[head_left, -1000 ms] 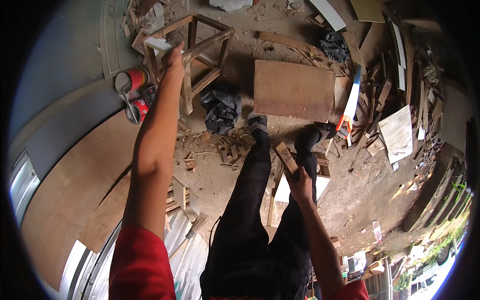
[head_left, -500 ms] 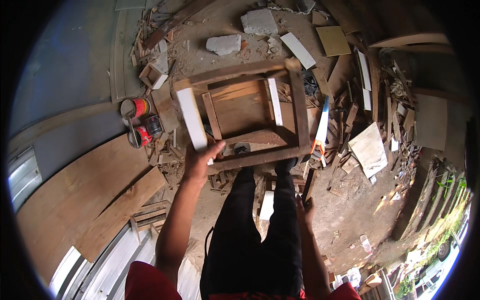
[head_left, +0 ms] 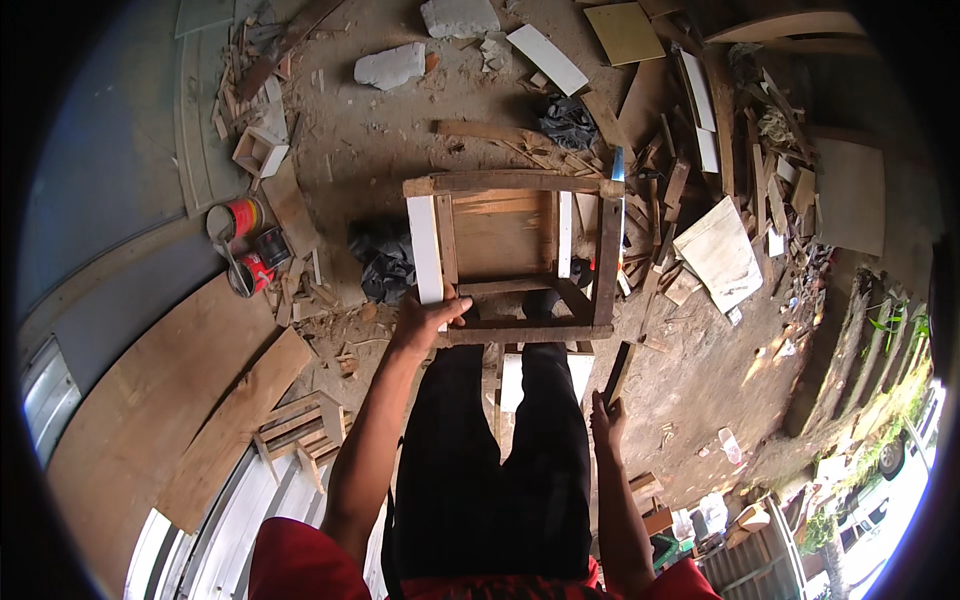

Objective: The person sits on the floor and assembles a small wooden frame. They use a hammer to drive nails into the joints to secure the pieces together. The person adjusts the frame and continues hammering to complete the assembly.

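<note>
left hand [head_left: 424, 320] gripping frame [head_left: 530, 331] by corner, right hand [head_left: 607, 417] holding block [head_left: 620, 370], well apart

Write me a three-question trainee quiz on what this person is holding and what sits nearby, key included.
1. Which hand holds the wooden frame? A) right B) left C) both
2. True or false: the right hand holds a short piece of wood.
3. Fill in: the red-banded cans are to the ____ of the frame in the picture.

Key:
1. B: the left hand has it near its lower left corner.
2. True.
3. left
</note>
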Motion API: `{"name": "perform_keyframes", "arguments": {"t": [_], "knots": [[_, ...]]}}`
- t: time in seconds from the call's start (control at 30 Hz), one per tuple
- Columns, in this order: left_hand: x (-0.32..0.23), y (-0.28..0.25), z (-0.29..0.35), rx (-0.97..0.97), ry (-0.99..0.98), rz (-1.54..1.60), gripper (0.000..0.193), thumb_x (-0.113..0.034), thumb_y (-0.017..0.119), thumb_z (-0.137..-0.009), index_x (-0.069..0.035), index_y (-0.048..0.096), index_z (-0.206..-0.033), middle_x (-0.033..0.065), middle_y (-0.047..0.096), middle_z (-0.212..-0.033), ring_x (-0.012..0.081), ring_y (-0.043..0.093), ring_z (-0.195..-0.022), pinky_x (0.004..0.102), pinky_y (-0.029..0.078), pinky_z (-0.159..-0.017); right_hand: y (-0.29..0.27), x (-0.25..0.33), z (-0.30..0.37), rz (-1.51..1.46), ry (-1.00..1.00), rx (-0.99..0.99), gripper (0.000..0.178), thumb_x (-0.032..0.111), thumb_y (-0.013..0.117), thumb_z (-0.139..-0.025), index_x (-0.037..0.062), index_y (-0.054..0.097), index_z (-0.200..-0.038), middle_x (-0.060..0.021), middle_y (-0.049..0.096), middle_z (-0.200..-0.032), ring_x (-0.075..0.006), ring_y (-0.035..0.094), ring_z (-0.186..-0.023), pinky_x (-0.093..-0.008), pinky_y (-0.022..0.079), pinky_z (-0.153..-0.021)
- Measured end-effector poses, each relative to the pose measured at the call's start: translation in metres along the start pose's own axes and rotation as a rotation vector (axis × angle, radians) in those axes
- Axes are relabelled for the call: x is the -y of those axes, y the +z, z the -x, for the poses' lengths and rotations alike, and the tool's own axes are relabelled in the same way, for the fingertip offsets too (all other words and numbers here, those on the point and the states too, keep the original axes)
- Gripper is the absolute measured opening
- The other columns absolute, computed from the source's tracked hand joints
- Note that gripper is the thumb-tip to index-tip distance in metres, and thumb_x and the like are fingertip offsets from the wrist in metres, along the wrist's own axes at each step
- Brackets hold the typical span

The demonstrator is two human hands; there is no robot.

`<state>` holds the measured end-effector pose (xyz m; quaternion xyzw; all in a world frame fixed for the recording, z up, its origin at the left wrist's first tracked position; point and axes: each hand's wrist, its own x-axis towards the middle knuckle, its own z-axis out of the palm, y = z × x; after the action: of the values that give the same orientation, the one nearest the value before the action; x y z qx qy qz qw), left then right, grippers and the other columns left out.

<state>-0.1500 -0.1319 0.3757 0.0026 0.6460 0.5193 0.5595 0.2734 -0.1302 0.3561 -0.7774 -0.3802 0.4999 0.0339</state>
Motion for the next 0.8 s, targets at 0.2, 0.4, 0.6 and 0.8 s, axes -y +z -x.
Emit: {"name": "perform_keyframes", "arguments": {"t": [0.2, 0.4, 0.6, 0.8], "knots": [[0.028, -0.035, -0.04, -0.031, -0.085, -0.063, 0.025, -0.012, 0.083, -0.078, -0.008, 0.059, -0.08, 0.0017, 0.063, -0.074, 0.013, 0.063, -0.062, 0.0285, 0.053, -0.056, 0.012, -0.002, -0.016, 0.043, 0.008, -0.007, 0.033, 0.035, 0.073, -0.092, 0.0048, 0.06, -0.095, 0.0003, 0.054, -0.069, -0.0094, 0.051, -0.055, -0.0278, 0.042, -0.051], [0.029, -0.027, -0.038, -0.04, 0.043, -0.13, 0.026, -0.025, 0.078, -0.087, -0.006, 0.061, -0.085, 0.0019, 0.064, -0.076, 0.0141, 0.063, -0.066, 0.0308, 0.05, -0.064, 0.027, 0.096, 0.007, -0.059, -0.163, -0.001, 0.034, 0.037, 0.066, -0.097, 0.0049, 0.057, -0.093, 0.0016, 0.05, -0.066, -0.0073, 0.046, -0.054, -0.0266, 0.037, -0.049], [0.049, -0.039, -0.037, -0.538, 0.279, -0.204, 0.048, -0.047, 0.052, -0.103, 0.0, 0.058, -0.105, 0.0055, 0.062, -0.1, 0.0177, 0.057, -0.096, 0.0334, 0.043, -0.088, 0.036, 0.154, 0.085, -0.05, -0.404, 0.232, 0.034, 0.029, 0.052, -0.105, -0.002, 0.05, -0.119, -0.0024, 0.053, -0.081, -0.0098, 0.05, -0.072, -0.0273, 0.044, -0.066], [0.047, -0.037, 0.038, -0.68, 0.399, -0.02, 0.031, -0.031, 0.059, -0.102, -0.002, 0.057, -0.11, 0.0056, 0.06, -0.099, 0.015, 0.057, -0.095, 0.0296, 0.044, -0.087, 0.09, 0.182, 0.118, 0.047, -0.357, 0.405, 0.032, 0.031, 0.051, -0.106, -0.0013, 0.051, -0.109, -0.0075, 0.061, -0.085, -0.015, 0.058, -0.08, -0.0304, 0.049, -0.076]]}}
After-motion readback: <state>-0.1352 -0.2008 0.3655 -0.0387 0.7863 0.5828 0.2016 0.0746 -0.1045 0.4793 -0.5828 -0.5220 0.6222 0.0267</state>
